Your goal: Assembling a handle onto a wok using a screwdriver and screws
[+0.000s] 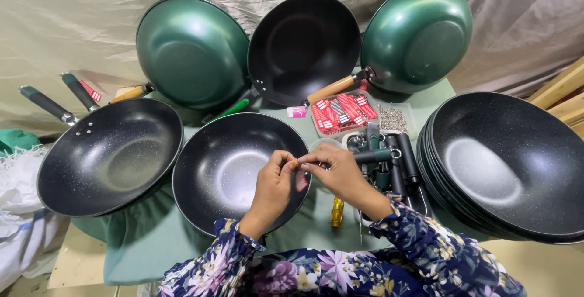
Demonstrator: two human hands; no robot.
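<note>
Both hands meet over the near rim of the middle pan, fingertips pinched together on a tiny part, too small to tell what it is. Left hand has thumb and forefinger closed on it; right hand pinches it from the other side, fingers curled in. A reddish bit shows just under the left fingers. Floral sleeves on both arms.

The middle pan sits open side up on a green cloth, no handle in view. Left of it is a speckled black pan with a dark handle. Just right of the hands is a tray of dark handles, behind it a box of red-and-white packets and a small box of screws. A yellow-handled screwdriver lies below the right wrist. Far right is a stack of black pans. At the back three pans lean against the sheet: two green undersides, and a black inside between them.
</note>
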